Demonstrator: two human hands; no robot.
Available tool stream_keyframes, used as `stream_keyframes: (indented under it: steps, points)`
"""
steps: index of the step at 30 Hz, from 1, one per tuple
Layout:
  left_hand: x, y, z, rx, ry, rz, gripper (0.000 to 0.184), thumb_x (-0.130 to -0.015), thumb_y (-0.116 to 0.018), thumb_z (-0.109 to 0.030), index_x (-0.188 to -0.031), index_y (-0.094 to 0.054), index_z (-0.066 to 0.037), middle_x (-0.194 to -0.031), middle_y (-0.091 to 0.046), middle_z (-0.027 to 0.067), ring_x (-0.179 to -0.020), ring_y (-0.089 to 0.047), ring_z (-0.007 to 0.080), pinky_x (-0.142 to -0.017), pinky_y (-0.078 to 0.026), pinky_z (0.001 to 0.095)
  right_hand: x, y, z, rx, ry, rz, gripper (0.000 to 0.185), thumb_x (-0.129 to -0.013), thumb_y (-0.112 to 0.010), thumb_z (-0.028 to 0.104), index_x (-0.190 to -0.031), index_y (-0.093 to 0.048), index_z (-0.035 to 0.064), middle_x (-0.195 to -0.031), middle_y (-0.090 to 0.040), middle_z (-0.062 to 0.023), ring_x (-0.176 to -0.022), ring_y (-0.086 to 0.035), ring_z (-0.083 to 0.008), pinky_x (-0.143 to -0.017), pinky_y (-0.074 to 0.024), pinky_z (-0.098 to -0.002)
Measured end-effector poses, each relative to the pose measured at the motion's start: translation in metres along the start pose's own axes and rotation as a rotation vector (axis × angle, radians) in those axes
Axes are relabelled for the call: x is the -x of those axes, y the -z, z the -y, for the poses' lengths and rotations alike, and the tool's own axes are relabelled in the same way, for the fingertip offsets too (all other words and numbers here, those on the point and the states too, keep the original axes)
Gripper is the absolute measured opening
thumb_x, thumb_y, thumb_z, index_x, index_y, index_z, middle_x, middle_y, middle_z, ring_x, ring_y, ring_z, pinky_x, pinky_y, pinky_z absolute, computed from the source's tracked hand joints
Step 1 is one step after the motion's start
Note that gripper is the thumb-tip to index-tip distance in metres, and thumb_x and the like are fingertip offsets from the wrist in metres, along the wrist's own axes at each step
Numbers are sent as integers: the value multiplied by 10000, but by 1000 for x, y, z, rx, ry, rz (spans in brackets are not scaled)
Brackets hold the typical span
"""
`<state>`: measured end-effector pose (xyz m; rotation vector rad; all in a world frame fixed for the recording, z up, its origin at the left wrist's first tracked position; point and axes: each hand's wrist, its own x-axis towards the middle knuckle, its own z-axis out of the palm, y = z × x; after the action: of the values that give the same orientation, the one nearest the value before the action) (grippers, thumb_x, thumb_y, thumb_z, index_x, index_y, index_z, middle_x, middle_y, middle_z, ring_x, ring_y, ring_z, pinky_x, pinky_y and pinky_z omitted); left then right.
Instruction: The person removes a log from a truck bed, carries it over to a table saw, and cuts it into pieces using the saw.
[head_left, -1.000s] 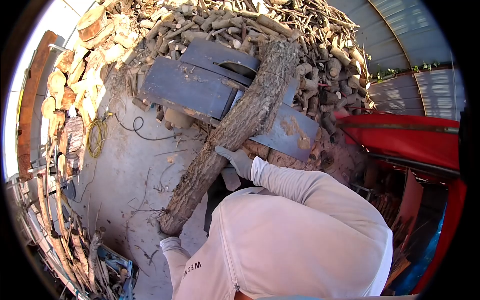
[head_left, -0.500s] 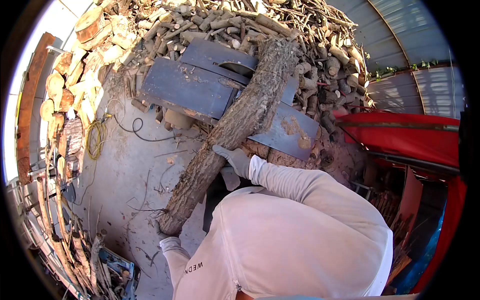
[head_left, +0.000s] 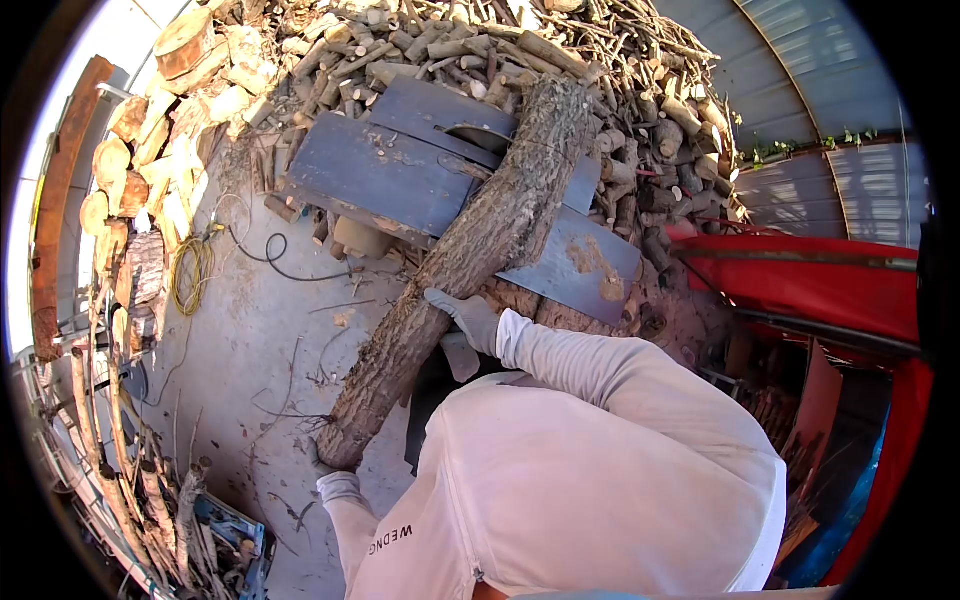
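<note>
The log [head_left: 462,258] has barely shifted, so you still have it slanting over the counter [head_left: 370,178], right grip [head_left: 472,320] clasping its side, left grip [head_left: 321,464] at its near end too hidden to tell.

Bright daylight, glare at left, fisheye-curved edges

Jacket lettering [head_left: 391,540]: dark capitals, "WEDN" legible, then a letter resembling G
Garment: pale zip-front jacket [head_left: 610,470]
Place on cloth: chest, beside the zipper [head_left: 462,510], on the left-arm side
From the grip: just behind the left hand [head_left: 323,462], lettering slanting across the fabric
</note>
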<state>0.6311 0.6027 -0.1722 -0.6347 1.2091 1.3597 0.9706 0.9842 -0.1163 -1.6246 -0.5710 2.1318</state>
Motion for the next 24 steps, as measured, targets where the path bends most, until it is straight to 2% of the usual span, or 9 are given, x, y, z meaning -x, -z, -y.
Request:
stream_keyframes:
  steps: [4,6,12,18,24]
  points:
    - [6,-10,-1,16,9,-38,770,-882,-604,-747,-1380,-632,-161,-1291,-720,115,-1053,-710,395,-740,-601,563,8,-5,9,23,-6,-22,803,-781,-909,546,-1259,-695,-64,-1220,-742,-151,-1057,-736,-275,-853,-613,-451]
    - [8,-16,-2,37,26,-54,759,-887,-606,-737,-1378,-634,-159,-1291,-720,116,-1050,-710,398,-748,-600,568,11,-9,15,-1,-75,-66,721,-834,-904,447,-1259,-686,-93,-1236,-736,-157,-1100,-718,-258,-945,-585,-389]
    - [12,-22,-6,44,58,-45,759,-880,-623,-723,-1378,-633,-150,-1290,-720,121,-1064,-704,404,-737,-593,572,18,-15,22,69,-78,-81,787,-819,-891,521,-1257,-682,-98,-1221,-738,-167,-1072,-729,-269,-889,-612,-416]
    - [10,-22,-6,70,86,-69,768,-880,-623,-709,-1399,-615,-143,-1300,-714,120,-1060,-701,410,-733,-586,579,21,-19,29,55,-110,-58,768,-832,-877,520,-1255,-682,-91,-1218,-738,-167,-1041,-745,-281,-838,-643,-438]
    - [8,-23,-6,56,85,-26,762,-877,-614,-714,-1400,-613,-160,-1305,-711,114,-1067,-694,410,-735,-579,584,20,-24,31,77,-116,-75,759,-846,-861,532,-1240,-691,-94,-1200,-745,-162,-1039,-744,-274,-844,-642,-432]
